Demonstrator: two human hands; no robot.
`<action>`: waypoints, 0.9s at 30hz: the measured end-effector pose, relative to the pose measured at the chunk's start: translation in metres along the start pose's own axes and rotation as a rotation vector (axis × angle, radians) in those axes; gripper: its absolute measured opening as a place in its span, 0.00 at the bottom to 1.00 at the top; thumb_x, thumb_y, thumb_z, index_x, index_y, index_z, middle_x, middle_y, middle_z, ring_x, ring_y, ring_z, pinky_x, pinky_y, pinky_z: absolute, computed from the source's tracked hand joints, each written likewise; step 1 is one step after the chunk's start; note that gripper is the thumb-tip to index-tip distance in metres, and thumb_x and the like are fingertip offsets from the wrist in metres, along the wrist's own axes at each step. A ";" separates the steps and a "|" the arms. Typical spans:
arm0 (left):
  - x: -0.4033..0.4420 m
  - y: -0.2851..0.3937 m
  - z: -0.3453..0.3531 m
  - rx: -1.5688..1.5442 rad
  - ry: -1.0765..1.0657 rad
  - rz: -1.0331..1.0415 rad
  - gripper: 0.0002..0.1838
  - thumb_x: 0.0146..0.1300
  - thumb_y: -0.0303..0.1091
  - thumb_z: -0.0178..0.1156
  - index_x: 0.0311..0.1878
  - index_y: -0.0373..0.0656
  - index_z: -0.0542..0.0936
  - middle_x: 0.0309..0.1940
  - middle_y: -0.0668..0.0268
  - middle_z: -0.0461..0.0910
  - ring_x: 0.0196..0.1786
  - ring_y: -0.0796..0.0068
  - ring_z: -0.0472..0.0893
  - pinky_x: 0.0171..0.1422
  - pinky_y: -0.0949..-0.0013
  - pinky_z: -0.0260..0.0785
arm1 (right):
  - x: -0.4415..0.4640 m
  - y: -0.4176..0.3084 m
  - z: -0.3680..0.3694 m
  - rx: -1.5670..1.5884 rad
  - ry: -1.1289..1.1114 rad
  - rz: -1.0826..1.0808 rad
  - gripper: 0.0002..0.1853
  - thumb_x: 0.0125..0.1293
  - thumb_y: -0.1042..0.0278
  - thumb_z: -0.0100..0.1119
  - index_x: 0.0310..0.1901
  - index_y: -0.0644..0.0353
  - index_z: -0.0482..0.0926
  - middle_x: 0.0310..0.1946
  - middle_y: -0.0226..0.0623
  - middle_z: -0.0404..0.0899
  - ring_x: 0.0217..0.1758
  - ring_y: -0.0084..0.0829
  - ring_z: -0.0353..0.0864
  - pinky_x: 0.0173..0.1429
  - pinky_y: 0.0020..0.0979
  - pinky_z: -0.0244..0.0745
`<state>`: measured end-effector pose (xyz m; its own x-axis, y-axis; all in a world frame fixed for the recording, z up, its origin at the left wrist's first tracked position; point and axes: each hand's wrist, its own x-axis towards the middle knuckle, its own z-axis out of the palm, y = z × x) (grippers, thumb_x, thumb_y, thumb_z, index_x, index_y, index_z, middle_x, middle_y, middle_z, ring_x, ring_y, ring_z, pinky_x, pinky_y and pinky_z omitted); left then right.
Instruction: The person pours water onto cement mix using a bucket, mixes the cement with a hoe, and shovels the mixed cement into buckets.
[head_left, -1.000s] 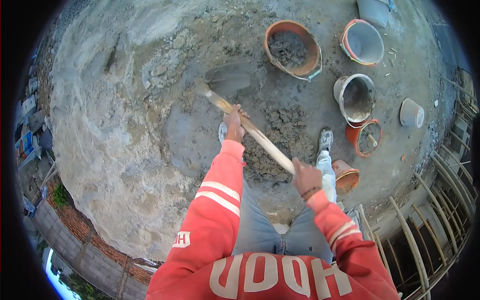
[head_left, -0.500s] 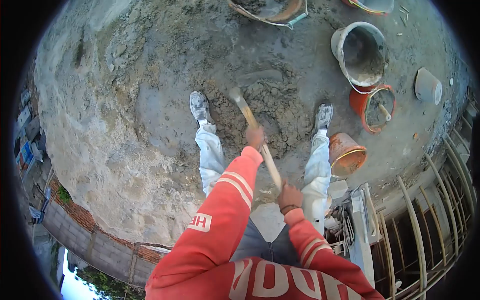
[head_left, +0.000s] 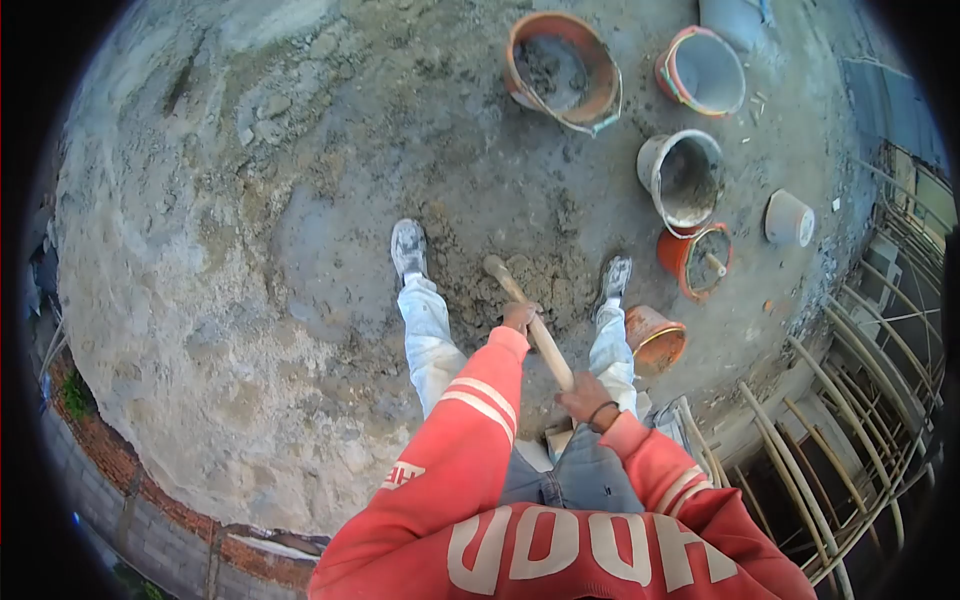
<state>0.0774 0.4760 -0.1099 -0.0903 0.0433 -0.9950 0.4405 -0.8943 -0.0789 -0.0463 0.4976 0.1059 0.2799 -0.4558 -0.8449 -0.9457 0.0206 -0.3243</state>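
My left hand [head_left: 519,316] is wrapped round the wooden handle of a hoe [head_left: 548,350], partway along it. My right hand [head_left: 585,400], with a dark band at the wrist, grips the handle's near end. The handle slants away to the upper left, its far end over a heap of wet grey mortar [head_left: 560,283] between my feet. No blade can be made out at that end. My left shoe [head_left: 408,248] and right shoe [head_left: 616,277] stand either side of the heap, both smeared grey.
An orange bucket with mortar [head_left: 562,75] stands ahead. Along the right are a red-rimmed bucket [head_left: 703,72], a white bucket [head_left: 683,180], an orange bucket [head_left: 697,262], a tipped orange bucket [head_left: 655,338] and an overturned pale bucket [head_left: 790,219]. Bamboo poles [head_left: 800,470] line the lower right edge.
My view has tilted up, showing more buckets ahead. The curved grey shape in the mortar by the hoe's far end no longer shows. Both hands keep hold of the handle.
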 end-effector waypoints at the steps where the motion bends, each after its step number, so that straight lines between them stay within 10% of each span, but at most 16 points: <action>1: -0.021 0.021 -0.002 -0.084 -0.041 -0.036 0.09 0.54 0.30 0.62 0.35 0.37 0.75 0.24 0.58 0.77 0.24 0.60 0.79 0.31 0.56 0.75 | 0.000 -0.017 -0.032 -0.016 0.027 -0.001 0.20 0.51 0.55 0.62 0.28 0.70 0.79 0.29 0.54 0.80 0.34 0.47 0.81 0.38 0.44 0.75; 6: -0.068 0.112 -0.007 -0.423 -0.252 -0.103 0.15 0.54 0.32 0.65 0.42 0.41 0.72 0.29 0.57 0.76 0.29 0.58 0.80 0.38 0.50 0.78 | -0.046 -0.101 -0.184 0.367 -0.154 0.291 0.17 0.49 0.58 0.61 0.30 0.68 0.78 0.29 0.58 0.78 0.35 0.57 0.78 0.42 0.47 0.72; 12: -0.136 0.255 0.023 -0.596 -0.233 0.137 0.13 0.54 0.31 0.65 0.38 0.40 0.72 0.21 0.63 0.70 0.26 0.63 0.77 0.31 0.57 0.76 | -0.102 -0.086 -0.247 0.266 0.087 0.022 0.17 0.49 0.64 0.60 0.37 0.65 0.72 0.27 0.57 0.76 0.32 0.58 0.76 0.40 0.48 0.71; 27: -0.100 0.384 0.211 -0.542 -0.107 0.645 0.04 0.56 0.28 0.56 0.30 0.43 0.70 0.19 0.68 0.66 0.20 0.74 0.67 0.28 0.68 0.67 | 0.088 0.193 -0.290 0.076 0.214 -0.103 0.22 0.50 0.61 0.63 0.47 0.53 0.72 0.24 0.50 0.79 0.30 0.55 0.80 0.37 0.50 0.77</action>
<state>0.0672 0.0346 -0.0273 0.2537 -0.4687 -0.8461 0.7990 -0.3914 0.4564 -0.2518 0.2036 0.0920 0.3256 -0.6369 -0.6988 -0.8965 0.0270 -0.4423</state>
